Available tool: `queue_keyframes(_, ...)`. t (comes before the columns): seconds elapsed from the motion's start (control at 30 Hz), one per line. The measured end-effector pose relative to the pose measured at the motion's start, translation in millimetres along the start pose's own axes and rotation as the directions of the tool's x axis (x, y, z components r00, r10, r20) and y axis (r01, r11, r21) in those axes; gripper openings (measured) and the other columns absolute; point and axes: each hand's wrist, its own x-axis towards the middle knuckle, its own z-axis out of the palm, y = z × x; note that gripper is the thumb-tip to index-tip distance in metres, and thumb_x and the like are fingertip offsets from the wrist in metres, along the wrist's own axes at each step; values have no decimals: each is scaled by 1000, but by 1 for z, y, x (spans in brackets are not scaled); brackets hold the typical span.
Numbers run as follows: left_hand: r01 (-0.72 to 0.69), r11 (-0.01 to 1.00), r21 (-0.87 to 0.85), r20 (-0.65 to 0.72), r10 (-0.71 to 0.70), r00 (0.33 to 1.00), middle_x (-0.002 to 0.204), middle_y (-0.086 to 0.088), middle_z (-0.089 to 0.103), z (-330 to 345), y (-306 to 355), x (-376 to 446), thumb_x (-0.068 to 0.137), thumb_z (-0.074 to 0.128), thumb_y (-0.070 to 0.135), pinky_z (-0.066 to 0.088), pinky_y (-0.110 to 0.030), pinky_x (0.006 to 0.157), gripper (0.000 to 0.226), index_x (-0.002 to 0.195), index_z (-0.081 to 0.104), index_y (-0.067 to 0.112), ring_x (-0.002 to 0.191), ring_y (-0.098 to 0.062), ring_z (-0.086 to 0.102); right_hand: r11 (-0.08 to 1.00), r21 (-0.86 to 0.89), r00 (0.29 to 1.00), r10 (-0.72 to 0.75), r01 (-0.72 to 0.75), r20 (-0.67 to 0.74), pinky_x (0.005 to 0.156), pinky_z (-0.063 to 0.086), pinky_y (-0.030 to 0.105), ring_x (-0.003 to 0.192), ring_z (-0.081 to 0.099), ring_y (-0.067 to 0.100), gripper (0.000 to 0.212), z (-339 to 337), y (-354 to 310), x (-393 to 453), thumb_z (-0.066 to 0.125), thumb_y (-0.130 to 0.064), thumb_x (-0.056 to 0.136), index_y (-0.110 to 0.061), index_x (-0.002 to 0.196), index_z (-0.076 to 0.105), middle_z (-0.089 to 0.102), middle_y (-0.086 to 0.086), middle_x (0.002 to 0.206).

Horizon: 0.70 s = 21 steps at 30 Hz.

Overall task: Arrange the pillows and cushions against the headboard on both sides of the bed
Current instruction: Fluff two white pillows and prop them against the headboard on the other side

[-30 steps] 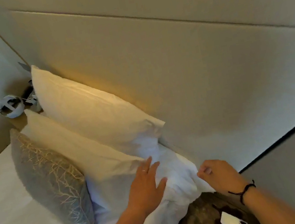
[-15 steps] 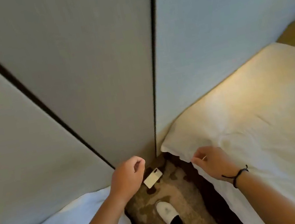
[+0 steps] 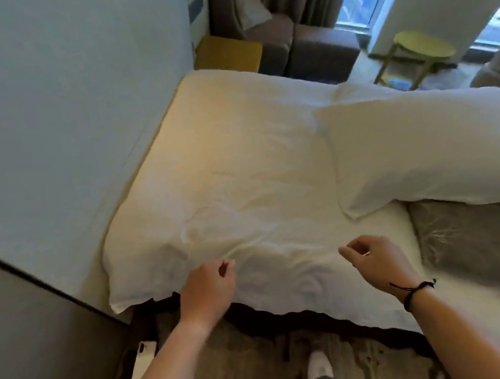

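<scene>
Pale headboard (image 3: 63, 122) panels run along my left, with a large white pillow (image 3: 225, 187) lying flat against them. My left hand (image 3: 207, 288) reaches over its near edge, fingers loosely curled, holding nothing. My right hand (image 3: 376, 259) hovers above the same pillow, fingers curled and empty. A second pillow (image 3: 418, 149) overlaps a grey cushion (image 3: 482, 245) further right.
</scene>
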Motion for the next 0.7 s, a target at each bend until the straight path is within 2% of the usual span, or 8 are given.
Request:
queue_keyframes(0.07,-27,999,26,23,26,999,48,4,49,21,30,11,97,47,49,33,-30,46,48,58,50,21,48,-12,51,999,41,999,24,-23,-28,57,39,20,73,59,2,17,-12,23,8,66,-44,87,-29,79,68,66,-14,76)
queue_keyframes(0.17,-64,994,87,63,59,996,62,7,60,62,72,30,94,47,50,48,-32,57,38,70,58,23,62,-11,59,994,97,998,58,-54,-37,58,40,20,74,59,1,16,-27,67,30,66,-44,87,-30,80,68,66,-15,77)
queue_keyframes(0.27,-74,996,46,69,70,995,75,16,64,114,111,46,93,51,52,50,-26,58,9,97,57,46,70,0,61,988,133,997,78,-74,-24,57,40,19,72,59,-1,15,-43,119,59,65,-44,87,-31,80,66,66,-15,75)
queue_keyframes(0.37,-36,999,10,109,35,993,79,14,65,173,154,59,92,52,52,51,-23,61,24,115,55,47,73,2,62,979,179,995,98,-97,0,61,46,22,72,60,1,13,-67,173,95,64,-43,88,-31,83,65,66,-14,75)
queue_keyframes(0.5,-6,1000,-5,159,7,987,84,17,64,234,223,76,89,53,54,55,-33,73,27,114,57,46,80,-1,62,973,185,991,135,-136,17,59,44,21,73,59,-1,12,-108,230,135,62,-46,89,-34,86,63,65,-16,78)
queue_keyframes(0.7,-48,998,27,142,43,989,87,18,66,274,298,111,89,55,50,56,-32,69,20,104,63,40,77,2,63,967,193,986,162,-167,40,72,53,29,80,60,2,13,-152,278,181,61,-45,88,-32,91,63,66,-15,84)
